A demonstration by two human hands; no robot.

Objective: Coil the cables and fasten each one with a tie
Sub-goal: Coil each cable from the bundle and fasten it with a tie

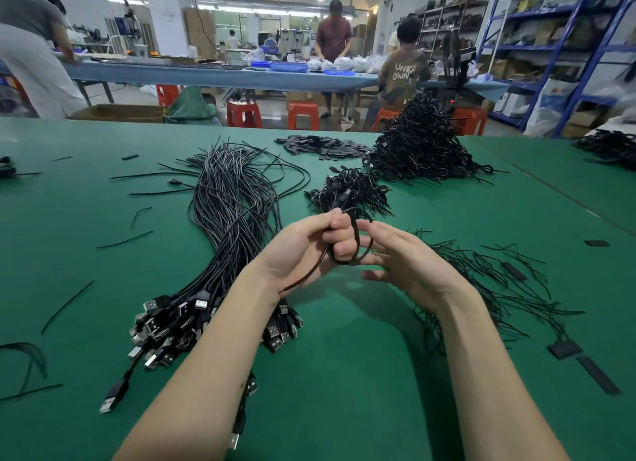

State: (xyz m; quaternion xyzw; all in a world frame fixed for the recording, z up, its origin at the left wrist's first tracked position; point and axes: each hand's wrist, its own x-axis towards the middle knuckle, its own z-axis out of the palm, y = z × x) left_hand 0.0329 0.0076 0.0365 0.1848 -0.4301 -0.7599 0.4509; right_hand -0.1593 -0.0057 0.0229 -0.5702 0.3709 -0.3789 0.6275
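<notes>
Above a green bench (344, 374), the left hand (303, 250) grips a half-wound black cable (354, 240), its fingers curled through the small loop, while the right hand (409, 257) holds relaxed, straight fingers against the loop's right side. The coil stands roughly upright between the two hands, which nearly touch; its free tail runs down and left past the left wrist. The ties (509, 281) lie scattered on the bench just right of the right hand, the nearer one to reach them. Uncoiled cables (230, 199) fan out to the left; finished coils (351, 188) sit just beyond.
</notes>
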